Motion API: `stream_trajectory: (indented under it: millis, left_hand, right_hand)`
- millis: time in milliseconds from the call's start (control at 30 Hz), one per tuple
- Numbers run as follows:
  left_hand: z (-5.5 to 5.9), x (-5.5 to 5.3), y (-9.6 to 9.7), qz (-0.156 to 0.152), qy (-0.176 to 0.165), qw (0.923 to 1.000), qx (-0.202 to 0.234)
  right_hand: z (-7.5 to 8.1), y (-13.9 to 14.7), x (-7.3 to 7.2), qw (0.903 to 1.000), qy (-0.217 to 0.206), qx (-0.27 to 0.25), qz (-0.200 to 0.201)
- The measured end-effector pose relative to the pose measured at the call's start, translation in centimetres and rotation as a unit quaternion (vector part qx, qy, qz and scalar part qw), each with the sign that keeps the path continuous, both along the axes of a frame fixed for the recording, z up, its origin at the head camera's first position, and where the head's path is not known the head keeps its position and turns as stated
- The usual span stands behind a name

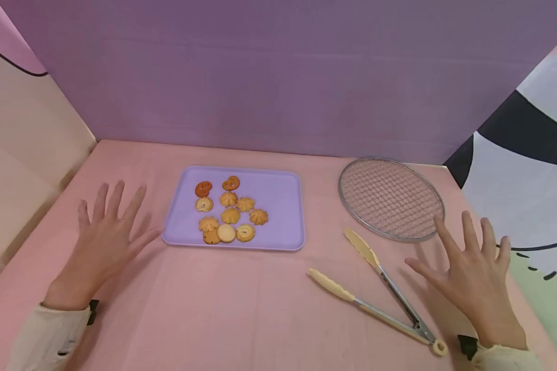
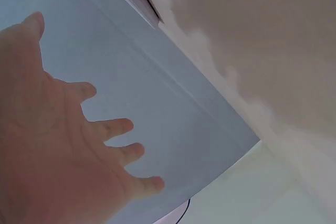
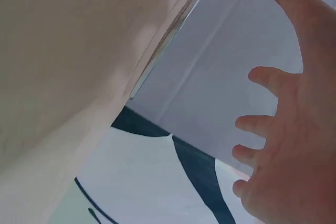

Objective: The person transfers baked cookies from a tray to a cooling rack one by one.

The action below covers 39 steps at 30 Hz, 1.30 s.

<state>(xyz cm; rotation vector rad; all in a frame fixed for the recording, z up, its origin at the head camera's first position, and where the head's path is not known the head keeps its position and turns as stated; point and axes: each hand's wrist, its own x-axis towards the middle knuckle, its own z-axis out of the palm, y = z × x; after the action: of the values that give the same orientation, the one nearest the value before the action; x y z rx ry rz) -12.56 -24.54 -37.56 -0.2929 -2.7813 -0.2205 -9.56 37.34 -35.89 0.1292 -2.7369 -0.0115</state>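
Note:
My left hand is spread with its fingers straight, just left of a purple tray; its thumb tip overlaps the tray's edge in the head view. Several small biscuits lie on the tray, among them two pretzel-shaped ones, star-shaped cookies and a plain round one. On the right, my right hand is also spread and holds nothing. Nearest to it are a round wire mesh rack and a pair of tongs with cream tips, lying spread apart. Both wrist views show bare palms with extended fingers.
The pink tabletop meets a purple wall panel at the back. Side panels stand at left and right, the right one printed with black and white shapes. The mesh rack sits near the back right corner.

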Motion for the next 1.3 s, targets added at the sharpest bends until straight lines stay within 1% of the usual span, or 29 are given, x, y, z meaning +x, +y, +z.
stream_trajectory:
  millis: [67,167,233,267,333,400,467,500,533,567,633,667,700,767,800,900,1000,1033,1100,1133,1200,1300]
  left_hand:
    - [-0.2,-0.2,0.1,-0.005,-0.008,0.9999,0.011]
    - [-0.4,-0.6,0.5,-0.015,-0.018,0.9991,0.036]
    - [-0.5,-0.9,0.9,-0.027,-0.036,0.9971,0.062]
    - [-0.6,-1.1,1.1,-0.032,-0.047,0.9956,0.074]
    - [-0.6,-1.4,1.5,-0.040,-0.067,0.9920,0.099]
    - [-0.5,-1.6,1.6,-0.044,-0.092,0.9872,0.122]
    - [-0.4,-1.7,1.5,-0.044,-0.110,0.9828,0.141]
    - [-0.3,-1.8,1.4,-0.046,-0.117,0.9806,0.150]
    - [-0.2,-1.9,1.2,-0.047,-0.125,0.9780,0.160]
    - [-0.2,-2.0,1.1,-0.051,-0.133,0.9753,0.169]
    - [0.0,-2.3,0.9,-0.064,-0.152,0.9669,0.195]
    - [0.0,-2.4,0.8,-0.070,-0.164,0.9611,0.211]
    - [0.1,-2.5,0.7,-0.079,-0.175,0.9545,0.229]
    - [0.1,-2.8,0.5,-0.091,-0.198,0.9398,0.264]
    - [0.2,-3.0,0.4,-0.095,-0.212,0.9305,0.283]
    - [0.2,-3.5,0.3,-0.098,-0.266,0.8948,0.345]
    - [0.3,-4.0,0.4,-0.087,-0.319,0.8576,0.393]
    - [0.2,-4.1,0.4,-0.082,-0.334,0.8479,0.404]
    - [0.2,-4.5,0.7,-0.071,-0.347,0.8429,0.405]
    - [0.2,-4.6,0.7,-0.067,-0.351,0.8422,0.404]
    - [0.2,-4.9,0.8,-0.057,-0.352,0.8460,0.397]
    - [0.1,-5.1,1.0,-0.051,-0.347,0.8508,0.392]
  right_hand:
    - [0.0,-0.2,0.1,0.9999,0.001,-0.007,0.007]
    - [0.2,-0.8,0.3,0.9991,0.003,-0.028,0.032]
    - [0.5,-1.3,0.7,0.9968,-0.016,-0.058,0.052]
    - [0.8,-1.5,0.9,0.9945,-0.035,-0.078,0.060]
    - [1.2,-2.1,1.5,0.9859,-0.101,-0.115,0.068]
    - [1.7,-2.8,2.1,0.9717,-0.179,-0.143,0.056]
    - [1.9,-3.6,2.6,0.9581,-0.239,-0.151,0.047]
    - [1.8,-3.9,2.9,0.9534,-0.258,-0.149,0.045]
    - [1.7,-4.3,3.2,0.9512,-0.268,-0.147,0.045]
    - [1.6,-4.7,3.6,0.9517,-0.268,-0.142,0.048]
    - [1.1,-5.4,4.2,0.9563,-0.256,-0.126,0.062]
    - [0.9,-5.8,4.5,0.9589,-0.250,-0.117,0.067]
    - [0.7,-6.2,4.8,0.9602,-0.248,-0.109,0.067]
    - [0.4,-7.0,5.4,0.9612,-0.253,-0.095,0.055]
    - [0.3,-7.3,5.6,0.9612,-0.255,-0.093,0.050]
    - [0.1,-8.2,6.1,0.9597,-0.263,-0.094,0.028]
    - [-0.1,-8.8,6.2,0.9643,-0.250,-0.083,0.029]
    - [-0.2,-8.9,6.1,0.9663,-0.245,-0.074,0.030]
    - [-0.4,-9.1,5.9,0.9698,-0.235,-0.056,0.035]
    - [-0.5,-9.2,5.8,0.9717,-0.228,-0.049,0.037]
    - [-0.8,-9.4,5.6,0.9752,-0.213,-0.041,0.046]
    - [-1.0,-9.5,5.5,0.9773,-0.204,-0.036,0.045]
